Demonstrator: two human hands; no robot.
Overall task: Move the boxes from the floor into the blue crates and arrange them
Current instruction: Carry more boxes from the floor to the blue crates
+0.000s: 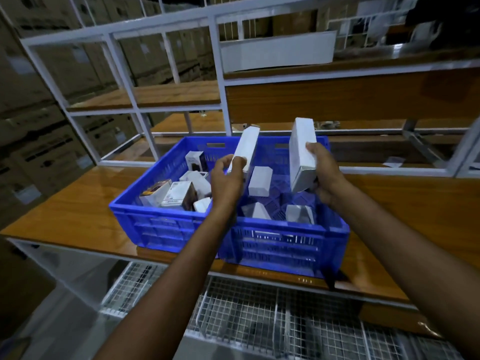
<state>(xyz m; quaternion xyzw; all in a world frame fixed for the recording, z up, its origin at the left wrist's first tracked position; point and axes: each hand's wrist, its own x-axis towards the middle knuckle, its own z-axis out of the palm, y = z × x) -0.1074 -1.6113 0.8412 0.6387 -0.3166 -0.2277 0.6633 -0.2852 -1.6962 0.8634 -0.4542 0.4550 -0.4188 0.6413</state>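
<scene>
Centre of frame: the blue crate [166,229] stands on a wooden shelf [78,201]. My left hand [226,178] pinches the lower end of a slim white box [246,149], tilted over the crate's middle. My right hand [324,172] grips a broader white box [302,154], upright above the crate's right half. Inside, small printed boxes [176,196] crowd the left side, and one plain white box [259,181] stands near the centre. White metal racking [124,81] rises behind, wire mesh [233,320] lies below, and brown cartons [39,141] fill the left edge.
</scene>
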